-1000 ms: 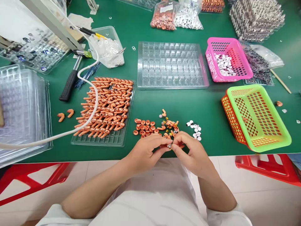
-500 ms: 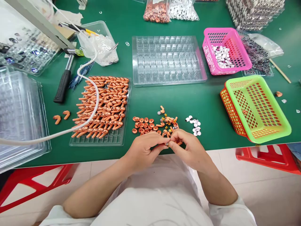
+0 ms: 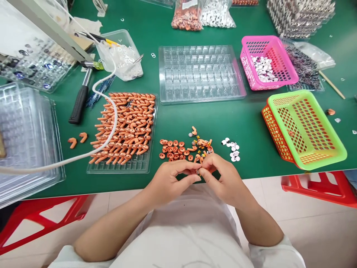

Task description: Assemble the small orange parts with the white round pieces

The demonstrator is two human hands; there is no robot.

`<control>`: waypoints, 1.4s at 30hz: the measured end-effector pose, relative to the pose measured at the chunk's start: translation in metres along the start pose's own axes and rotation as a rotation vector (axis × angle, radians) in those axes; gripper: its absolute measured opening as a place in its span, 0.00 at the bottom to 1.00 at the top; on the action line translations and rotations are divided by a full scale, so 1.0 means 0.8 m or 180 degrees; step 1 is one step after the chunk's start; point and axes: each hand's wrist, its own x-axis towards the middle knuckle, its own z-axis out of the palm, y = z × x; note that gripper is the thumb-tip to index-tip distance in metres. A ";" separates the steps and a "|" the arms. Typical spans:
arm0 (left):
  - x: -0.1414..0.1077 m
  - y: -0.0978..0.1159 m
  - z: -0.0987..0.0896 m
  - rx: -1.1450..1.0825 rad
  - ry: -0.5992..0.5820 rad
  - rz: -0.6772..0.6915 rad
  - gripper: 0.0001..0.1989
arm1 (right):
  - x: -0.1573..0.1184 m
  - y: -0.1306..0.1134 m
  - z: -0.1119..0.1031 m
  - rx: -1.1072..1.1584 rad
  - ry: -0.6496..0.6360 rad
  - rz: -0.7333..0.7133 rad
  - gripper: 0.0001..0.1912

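At the table's front edge, my right hand (image 3: 223, 178) pinches a small part, mostly hidden, with a bit of grey showing at the fingertips. My left hand (image 3: 174, 180) meets it from the left; its index finger is at the same part, while its thumb stands a little apart below. Just beyond the fingers lies a pile of orange stemmed pieces (image 3: 203, 142) with yellow and grey bits. Left of that pile sit several round copper-coloured caps (image 3: 174, 149). White discs (image 3: 234, 147) lie to the right. A clear tray of orange stemmed pieces (image 3: 125, 126) is at the left.
An unfilled clear tray (image 3: 202, 74) lies behind the hands. To the right are a pink basket (image 3: 290, 76) and a green basket (image 3: 329, 149) nested in an orange one. A hammer (image 3: 79, 102), a white cable (image 3: 115, 115) and stacked trays (image 3: 28, 130) occupy the left.
My left thumb has moved down, away from the index finger and the small part. The whole view has shifted slightly, while my right hand keeps its pinch.
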 end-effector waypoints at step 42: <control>0.006 -0.005 0.013 0.0556 0.0396 -0.0108 0.10 | -0.004 0.015 -0.003 0.0258 0.0097 -0.0156 0.05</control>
